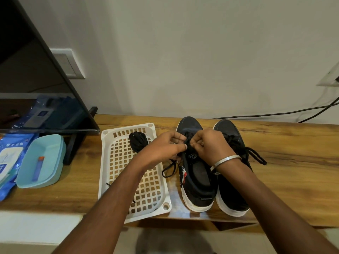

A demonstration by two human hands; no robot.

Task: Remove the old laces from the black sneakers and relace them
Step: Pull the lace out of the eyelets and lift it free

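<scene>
Two black sneakers with white soles stand side by side on the wooden table, toes away from me: the left sneaker [197,178] and the right sneaker [232,191]. Over the left sneaker's eyelets, my left hand [165,149] and my right hand [209,145] both pinch its black lace [187,142]. A loose loop of that lace [167,171] trails off the shoe's left side. The right sneaker's lace [256,156] hangs out to the right. A bundle of black laces [138,142] lies in the white lattice tray [117,173].
A teal dish [49,154] holding a small blue tube sits left of the tray, beside blue wipe packets [9,160]. A dark screen [36,85] on a stand fills the upper left. Black cables [275,113] run along the wall behind the shoes.
</scene>
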